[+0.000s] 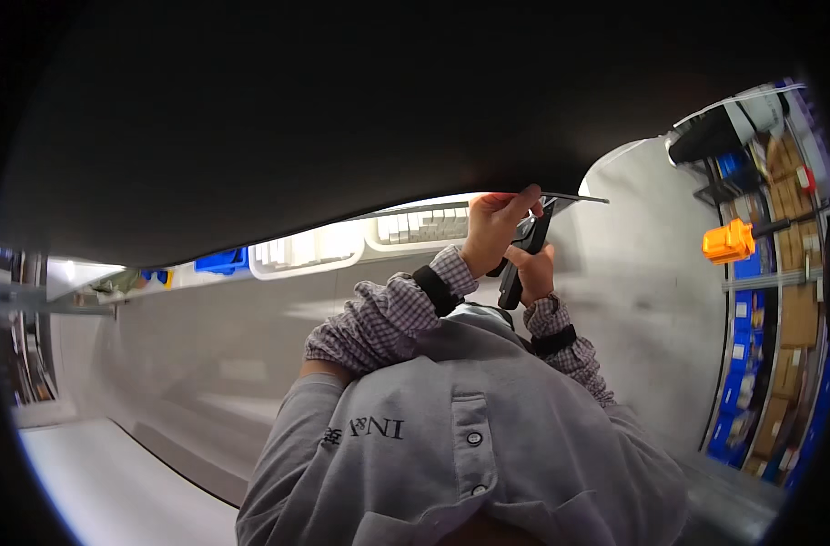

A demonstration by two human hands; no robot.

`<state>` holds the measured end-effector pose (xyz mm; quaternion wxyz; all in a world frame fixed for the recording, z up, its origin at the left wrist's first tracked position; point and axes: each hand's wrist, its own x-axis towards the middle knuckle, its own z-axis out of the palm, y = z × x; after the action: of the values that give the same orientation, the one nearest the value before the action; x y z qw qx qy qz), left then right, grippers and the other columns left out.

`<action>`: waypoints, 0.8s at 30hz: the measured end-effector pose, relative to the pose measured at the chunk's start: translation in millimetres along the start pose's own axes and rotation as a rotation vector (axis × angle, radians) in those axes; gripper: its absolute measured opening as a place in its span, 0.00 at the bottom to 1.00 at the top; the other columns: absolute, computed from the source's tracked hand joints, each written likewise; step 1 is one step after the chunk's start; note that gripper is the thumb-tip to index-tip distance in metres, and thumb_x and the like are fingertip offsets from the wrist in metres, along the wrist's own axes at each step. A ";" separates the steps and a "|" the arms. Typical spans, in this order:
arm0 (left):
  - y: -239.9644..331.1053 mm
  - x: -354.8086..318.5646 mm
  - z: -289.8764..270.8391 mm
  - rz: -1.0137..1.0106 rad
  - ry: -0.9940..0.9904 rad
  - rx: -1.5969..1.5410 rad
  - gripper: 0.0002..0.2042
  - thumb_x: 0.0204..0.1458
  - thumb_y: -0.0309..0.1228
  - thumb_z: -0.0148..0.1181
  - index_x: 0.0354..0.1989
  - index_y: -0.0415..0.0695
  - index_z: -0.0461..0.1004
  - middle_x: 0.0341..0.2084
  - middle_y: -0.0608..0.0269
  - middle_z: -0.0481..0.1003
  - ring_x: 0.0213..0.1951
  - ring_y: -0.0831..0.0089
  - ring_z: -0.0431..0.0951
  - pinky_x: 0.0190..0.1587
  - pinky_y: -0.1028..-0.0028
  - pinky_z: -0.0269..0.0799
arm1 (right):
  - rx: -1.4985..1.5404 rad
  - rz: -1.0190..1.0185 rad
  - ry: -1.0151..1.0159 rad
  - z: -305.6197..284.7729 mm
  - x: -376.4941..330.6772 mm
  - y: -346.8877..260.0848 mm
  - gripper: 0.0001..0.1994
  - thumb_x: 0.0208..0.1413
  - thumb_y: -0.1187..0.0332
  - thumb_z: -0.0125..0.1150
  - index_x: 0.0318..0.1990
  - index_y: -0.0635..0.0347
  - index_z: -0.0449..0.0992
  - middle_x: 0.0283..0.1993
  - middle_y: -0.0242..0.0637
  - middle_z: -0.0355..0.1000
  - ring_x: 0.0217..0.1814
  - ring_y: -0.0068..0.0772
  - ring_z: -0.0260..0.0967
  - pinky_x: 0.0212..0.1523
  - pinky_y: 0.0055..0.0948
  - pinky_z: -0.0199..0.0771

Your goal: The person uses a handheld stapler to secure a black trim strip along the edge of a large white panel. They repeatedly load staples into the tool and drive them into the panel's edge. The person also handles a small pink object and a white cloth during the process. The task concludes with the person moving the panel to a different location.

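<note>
My right hand (536, 271) is closed around a black handheld tool (513, 289) with a dark grip; its exact kind does not show. Just above and to the left, my left hand (494, 229) has thumb and fingers pinched together near the tool's upper end. Whatever lies in that pinch is too small to make out. A thin, flat pale strip or edge (583, 197) sticks out to the right of the left fingertips. The dark shape above hides part of the fingertips and whatever is beyond them.
A large black shape (342, 109) covers the upper view. White trays (283, 271) of pale blocks and a blue bin (222, 261) line the left. At right are an orange object (729, 242) and shelving with cardboard boxes (800, 314) and blue bins (733, 387).
</note>
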<state>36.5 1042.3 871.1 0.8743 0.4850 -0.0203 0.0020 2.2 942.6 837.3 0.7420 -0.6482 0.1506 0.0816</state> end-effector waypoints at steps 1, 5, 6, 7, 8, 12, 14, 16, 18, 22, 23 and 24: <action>0.4 2.8 1.8 -0.024 -0.022 -0.023 0.08 0.51 0.29 0.54 0.24 0.39 0.75 0.20 0.65 0.74 0.25 0.80 0.72 0.32 0.79 0.66 | -0.052 -0.062 -0.002 -2.0 -0.3 0.2 0.08 0.38 0.77 0.62 0.30 0.64 0.71 0.27 0.31 0.71 0.29 0.21 0.68 0.32 0.21 0.69; -4.0 2.0 3.8 -0.099 -0.114 -0.096 0.08 0.51 0.29 0.54 0.24 0.39 0.74 0.19 0.65 0.73 0.24 0.80 0.71 0.31 0.79 0.66 | -0.181 -0.305 0.037 -11.0 -13.3 16.8 0.12 0.38 0.80 0.61 0.33 0.63 0.69 0.30 0.30 0.71 0.33 0.19 0.68 0.36 0.21 0.69; -6.0 0.6 1.9 -0.118 -0.137 -0.125 0.08 0.51 0.28 0.54 0.24 0.39 0.74 0.19 0.65 0.73 0.23 0.80 0.71 0.30 0.79 0.66 | -0.190 -0.362 0.083 -10.0 -19.6 20.3 0.13 0.38 0.80 0.61 0.34 0.63 0.69 0.30 0.30 0.71 0.33 0.19 0.68 0.36 0.21 0.69; -7.1 -4.0 0.4 -0.141 -0.160 -0.152 0.07 0.50 0.28 0.55 0.24 0.39 0.74 0.19 0.66 0.73 0.23 0.80 0.72 0.29 0.79 0.67 | -0.199 -0.416 0.132 -9.5 -29.8 25.3 0.14 0.38 0.80 0.61 0.35 0.63 0.68 0.31 0.31 0.70 0.33 0.19 0.68 0.36 0.21 0.69; -6.1 -6.0 -0.2 -0.141 -0.207 -0.130 0.07 0.50 0.28 0.55 0.24 0.39 0.75 0.19 0.65 0.74 0.23 0.80 0.72 0.29 0.78 0.66 | -0.218 -0.455 0.219 -10.8 -40.2 29.4 0.15 0.38 0.80 0.60 0.37 0.62 0.67 0.31 0.31 0.70 0.33 0.19 0.67 0.36 0.21 0.68; -11.1 -24.0 5.9 -0.221 -0.235 -0.156 0.08 0.50 0.29 0.55 0.24 0.39 0.74 0.19 0.65 0.74 0.23 0.79 0.71 0.30 0.78 0.64 | -0.060 -0.214 0.450 -11.2 -106.2 39.1 0.13 0.40 0.81 0.57 0.36 0.61 0.66 0.30 0.30 0.68 0.31 0.18 0.66 0.35 0.20 0.67; -10.1 -31.9 8.8 -0.251 -0.253 -0.160 0.09 0.51 0.30 0.55 0.25 0.39 0.74 0.19 0.65 0.73 0.24 0.79 0.71 0.30 0.77 0.64 | -0.098 -0.284 0.520 -14.1 -125.7 43.0 0.13 0.40 0.81 0.57 0.36 0.61 0.66 0.30 0.29 0.68 0.30 0.18 0.65 0.34 0.20 0.67; -14.1 -37.0 8.0 -0.274 -0.245 -0.165 0.10 0.52 0.33 0.53 0.26 0.38 0.74 0.20 0.66 0.73 0.24 0.79 0.71 0.30 0.77 0.64 | -0.132 -0.325 0.558 -15.7 -137.3 44.5 0.13 0.40 0.80 0.57 0.36 0.61 0.66 0.30 0.30 0.68 0.29 0.18 0.65 0.32 0.20 0.67; -14.6 -41.0 -1.4 -0.251 -0.291 -0.093 0.10 0.53 0.32 0.52 0.26 0.39 0.73 0.21 0.64 0.73 0.26 0.78 0.71 0.32 0.77 0.65 | -0.287 -0.373 0.524 -12.8 -140.6 37.1 0.14 0.39 0.79 0.58 0.36 0.61 0.66 0.29 0.31 0.68 0.29 0.19 0.65 0.32 0.21 0.67; -14.2 -60.5 -1.2 -0.135 -0.288 0.020 0.05 0.51 0.27 0.55 0.28 0.38 0.73 0.21 0.65 0.72 0.26 0.79 0.71 0.31 0.79 0.66 | -0.460 -0.430 0.469 -13.1 -137.5 25.3 0.18 0.37 0.77 0.60 0.39 0.60 0.66 0.28 0.32 0.69 0.28 0.22 0.66 0.32 0.23 0.67; -13.1 -65.4 -0.7 -0.098 -0.273 0.064 0.04 0.50 0.26 0.56 0.28 0.38 0.73 0.21 0.65 0.72 0.26 0.79 0.71 0.30 0.79 0.66 | -0.489 -0.447 0.458 -13.5 -136.3 26.3 0.18 0.37 0.77 0.61 0.40 0.60 0.66 0.28 0.32 0.68 0.27 0.23 0.66 0.32 0.23 0.67; -14.6 -69.0 0.1 -0.086 -0.250 0.036 0.04 0.50 0.25 0.56 0.28 0.38 0.73 0.21 0.66 0.72 0.26 0.80 0.71 0.30 0.80 0.67 | -0.464 -0.440 0.442 -13.9 -137.0 28.1 0.19 0.37 0.77 0.61 0.41 0.61 0.66 0.27 0.32 0.68 0.27 0.25 0.66 0.31 0.24 0.67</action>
<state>-32.1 1035.5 856.2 0.8552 0.4977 -0.1084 -0.0956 -137.3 943.2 854.5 0.5252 -0.8174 0.1420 -0.1892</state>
